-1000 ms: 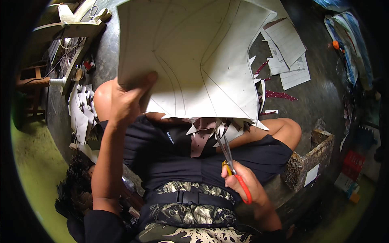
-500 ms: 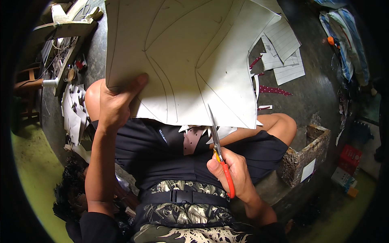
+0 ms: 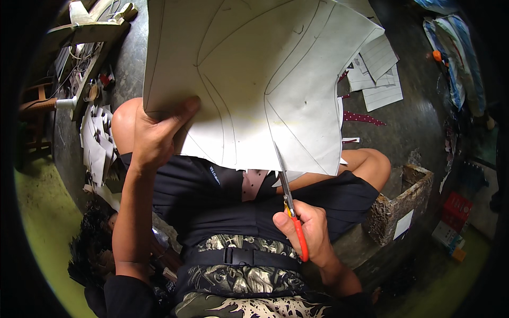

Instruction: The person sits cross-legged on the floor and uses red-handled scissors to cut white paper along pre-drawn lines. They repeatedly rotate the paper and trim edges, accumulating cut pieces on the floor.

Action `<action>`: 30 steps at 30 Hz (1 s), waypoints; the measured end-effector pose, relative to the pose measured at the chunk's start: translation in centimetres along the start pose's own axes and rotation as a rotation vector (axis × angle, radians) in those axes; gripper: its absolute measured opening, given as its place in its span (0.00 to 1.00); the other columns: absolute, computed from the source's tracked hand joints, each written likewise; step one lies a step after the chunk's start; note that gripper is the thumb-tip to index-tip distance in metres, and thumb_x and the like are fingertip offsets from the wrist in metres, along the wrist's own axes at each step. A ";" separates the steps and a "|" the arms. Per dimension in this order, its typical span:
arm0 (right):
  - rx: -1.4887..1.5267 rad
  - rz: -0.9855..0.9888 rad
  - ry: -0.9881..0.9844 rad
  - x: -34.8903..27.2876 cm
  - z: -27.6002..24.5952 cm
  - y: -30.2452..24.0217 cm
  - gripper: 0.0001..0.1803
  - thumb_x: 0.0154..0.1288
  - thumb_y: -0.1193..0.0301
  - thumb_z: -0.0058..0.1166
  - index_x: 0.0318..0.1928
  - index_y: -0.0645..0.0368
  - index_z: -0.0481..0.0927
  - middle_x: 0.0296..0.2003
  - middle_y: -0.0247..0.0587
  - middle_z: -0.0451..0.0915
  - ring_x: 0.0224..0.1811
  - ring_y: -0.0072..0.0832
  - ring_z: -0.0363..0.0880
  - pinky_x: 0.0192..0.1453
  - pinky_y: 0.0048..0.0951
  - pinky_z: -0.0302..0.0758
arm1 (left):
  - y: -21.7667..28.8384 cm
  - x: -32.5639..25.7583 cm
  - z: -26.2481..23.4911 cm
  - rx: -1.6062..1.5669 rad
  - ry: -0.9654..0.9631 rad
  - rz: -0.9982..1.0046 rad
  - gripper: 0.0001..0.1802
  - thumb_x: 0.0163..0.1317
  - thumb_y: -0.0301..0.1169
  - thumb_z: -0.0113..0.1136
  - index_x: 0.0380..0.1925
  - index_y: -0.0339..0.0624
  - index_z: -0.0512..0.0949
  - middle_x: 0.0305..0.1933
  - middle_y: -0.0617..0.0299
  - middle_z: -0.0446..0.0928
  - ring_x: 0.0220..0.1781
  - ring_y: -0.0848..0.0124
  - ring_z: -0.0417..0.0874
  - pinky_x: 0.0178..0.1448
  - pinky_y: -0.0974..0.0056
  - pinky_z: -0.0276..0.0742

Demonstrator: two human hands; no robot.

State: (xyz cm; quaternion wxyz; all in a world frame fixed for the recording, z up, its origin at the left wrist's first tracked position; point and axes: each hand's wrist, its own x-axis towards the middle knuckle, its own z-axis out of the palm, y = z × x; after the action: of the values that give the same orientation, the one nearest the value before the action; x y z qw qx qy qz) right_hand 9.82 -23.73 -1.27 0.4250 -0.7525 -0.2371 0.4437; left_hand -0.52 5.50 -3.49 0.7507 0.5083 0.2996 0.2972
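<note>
A large white paper sheet (image 3: pixel 254 74) with curved pencil lines is held up over my lap. My left hand (image 3: pixel 156 135) grips its lower left edge, thumb on top. My right hand (image 3: pixel 305 230) holds orange-handled scissors (image 3: pixel 289 204) below the sheet. The blades point up and enter the sheet's lower edge beside a drawn line. Small paper scraps (image 3: pixel 254 183) lie on my dark shorts under the sheet.
Cut paper pieces (image 3: pixel 379 74) and red dotted strips lie on the dark floor at the upper right. A rough box (image 3: pixel 403 204) stands by my right knee. White scraps (image 3: pixel 98 146) and wooden parts are piled at the left.
The scissors have risen from my lap up to the sheet's lower edge and now cut into it. The sheet and my left hand have shifted slightly right and closer.
</note>
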 end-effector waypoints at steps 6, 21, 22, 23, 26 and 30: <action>-0.010 0.042 0.014 -0.3 0.0 0.2 0.30 0.69 0.55 0.71 0.21 0.60 0.69 0.14 0.34 0.65 0.18 0.20 0.60 0.23 0.30 0.63 | -0.4 -0.2 -0.6 0.057 -0.043 0.016 0.07 0.64 0.14 0.68 0.40 0.31 0.82 0.39 0.60 0.83 0.38 0.77 0.83 0.44 0.71 0.83; 0.213 0.105 -0.149 0.4 -0.4 1.0 0.25 0.75 0.54 0.63 0.29 0.62 0.73 0.19 0.34 0.68 0.23 0.18 0.65 0.27 0.30 0.66 | -2.4 -0.8 -2.2 0.225 -0.104 0.086 0.08 0.67 0.19 0.70 0.45 0.36 0.84 0.40 0.66 0.85 0.42 0.78 0.84 0.49 0.69 0.80; 0.255 0.136 -0.178 0.4 -0.5 1.1 0.26 0.75 0.53 0.62 0.29 0.61 0.73 0.19 0.33 0.68 0.24 0.18 0.65 0.27 0.30 0.66 | -2.4 -0.8 -2.3 0.185 -0.087 0.068 0.08 0.66 0.19 0.70 0.45 0.36 0.84 0.40 0.66 0.85 0.42 0.77 0.84 0.49 0.69 0.80; 0.264 0.124 -0.196 0.3 -0.6 1.1 0.26 0.75 0.52 0.62 0.29 0.61 0.73 0.19 0.32 0.68 0.24 0.18 0.65 0.28 0.29 0.66 | -2.4 -0.7 -2.3 0.145 -0.066 0.048 0.09 0.66 0.18 0.69 0.45 0.36 0.84 0.41 0.65 0.85 0.41 0.77 0.84 0.49 0.69 0.81; 0.306 0.166 -0.240 0.1 -0.7 1.1 0.26 0.76 0.51 0.60 0.29 0.61 0.74 0.20 0.31 0.68 0.24 0.17 0.65 0.28 0.28 0.66 | -2.6 -0.7 -2.4 0.139 -0.137 0.050 0.09 0.66 0.17 0.69 0.45 0.35 0.83 0.41 0.65 0.85 0.42 0.77 0.84 0.49 0.69 0.81; 0.323 0.169 -0.202 0.1 -0.3 0.9 0.26 0.76 0.51 0.60 0.30 0.61 0.74 0.20 0.30 0.69 0.25 0.17 0.64 0.29 0.27 0.66 | -2.9 -1.1 -2.3 0.070 -0.134 -0.024 0.09 0.66 0.17 0.69 0.45 0.36 0.83 0.42 0.65 0.85 0.42 0.77 0.84 0.48 0.69 0.81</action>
State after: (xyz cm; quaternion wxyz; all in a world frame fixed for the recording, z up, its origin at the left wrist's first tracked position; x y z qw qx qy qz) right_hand 10.06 -24.27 -1.98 0.4755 -0.6435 -0.1404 0.5832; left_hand -2.58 5.10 -6.71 0.7544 0.5492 0.2650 0.2429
